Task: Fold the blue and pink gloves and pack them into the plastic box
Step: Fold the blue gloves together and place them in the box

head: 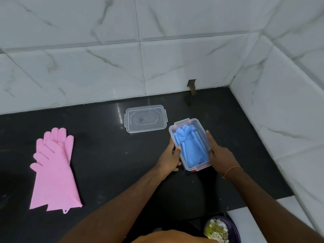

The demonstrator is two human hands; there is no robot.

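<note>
A clear plastic box [201, 128] stands on the black counter, right of centre. Folded blue gloves [190, 146] fill it, fingers pointing away from me. My left hand [171, 157] grips the box's left wall, with the thumb hooked over the rim. On the right wall rests my right hand [220, 153], its fingers laid flat along the side. The pink gloves [53, 171] lie flat and stacked on the counter at the far left, unfolded, fingers pointing away. The box's clear lid [145, 119] lies apart behind the box, near the wall.
White marble-look tiled walls [157, 58] close the counter at the back and on the right. A small hole [192, 85] shows in the back wall above the counter. A dark bowl with food scraps [220, 229] sits at the bottom right edge.
</note>
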